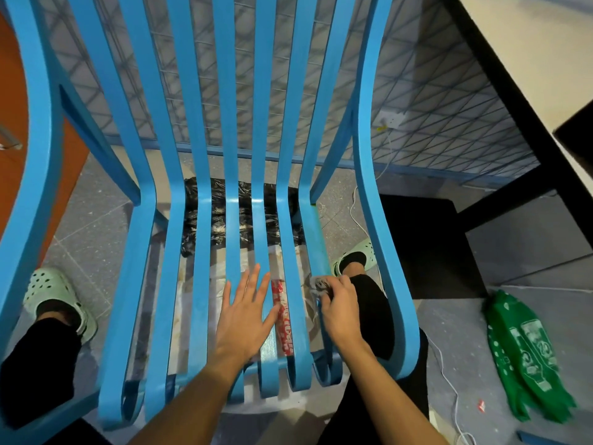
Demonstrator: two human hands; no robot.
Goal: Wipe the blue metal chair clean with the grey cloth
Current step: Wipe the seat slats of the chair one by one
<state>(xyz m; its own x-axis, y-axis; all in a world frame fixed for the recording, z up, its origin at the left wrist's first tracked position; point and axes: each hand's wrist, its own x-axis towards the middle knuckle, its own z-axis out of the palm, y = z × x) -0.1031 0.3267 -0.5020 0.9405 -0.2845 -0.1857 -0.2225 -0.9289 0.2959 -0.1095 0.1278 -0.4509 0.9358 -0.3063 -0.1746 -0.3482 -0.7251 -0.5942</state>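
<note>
The right hand [340, 308] has its fingers curled around the wadded grey cloth [321, 285] and presses it onto the outermost right seat slat, near the front of the seat. The left hand [247, 313] lies flat just beside it, fingers straight and spread across two middle slats, holding nothing; it looks to be bracing the seat.

The cloth appears soft and limp, so it should bunch easily and could be wrapped around a slat's edges rather than only rubbed over the top. The blue metal chair [45, 155] fills the view, directly in front of the person and between their legs. Its slats look rigid, smooth-painted and narrow, with open gaps where a loose corner of cloth could slip through. Judging by the frame, it is stiff and fairly heavy, best steadied at the seat or an armrest.

Beneath the seat lie a black plastic sheet [240, 216] and a red printed wrapper [282, 316]. On the floor [513, 248] to the right are a green bag [529, 358] and a white cable [449, 380], with a desk [513, 43] beyond.
</note>
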